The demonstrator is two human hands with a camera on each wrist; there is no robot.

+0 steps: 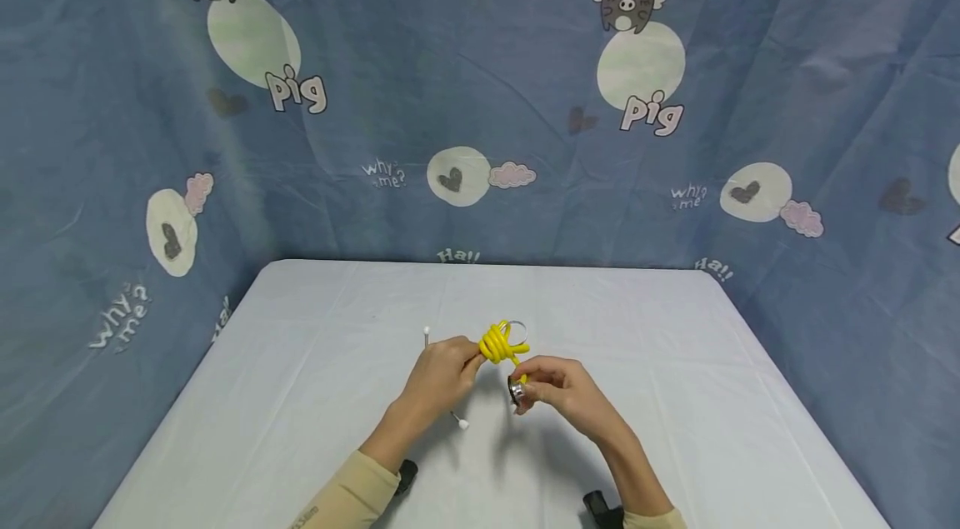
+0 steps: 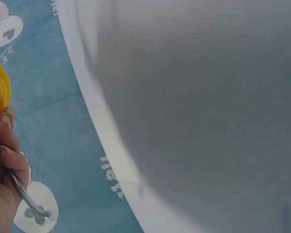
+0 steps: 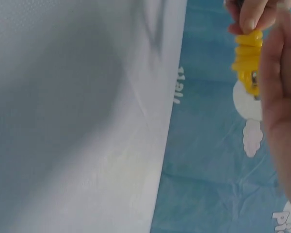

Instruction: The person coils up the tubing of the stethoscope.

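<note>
My left hand (image 1: 442,371) curls its fingers round a thin metal rod (image 2: 25,195), which bends at its lower end in the left wrist view. White tips (image 1: 462,424) stick out on both sides of that hand in the head view. Right at its fingertips is a tight bundle of yellow rubbery cord (image 1: 495,344), wound in several turns. A thin metal ring (image 1: 527,333) shows at the bundle's far side. My right hand (image 1: 558,396) pinches a small round silver-and-black piece (image 1: 515,390); a yellow cord end (image 1: 523,377) lies by its fingertips.
Both hands are over a white table (image 1: 360,304), with their shadows on it. A blue patterned cloth (image 1: 480,96) hangs behind and along the sides. Dark wrist devices (image 1: 603,510) sit by both sleeves.
</note>
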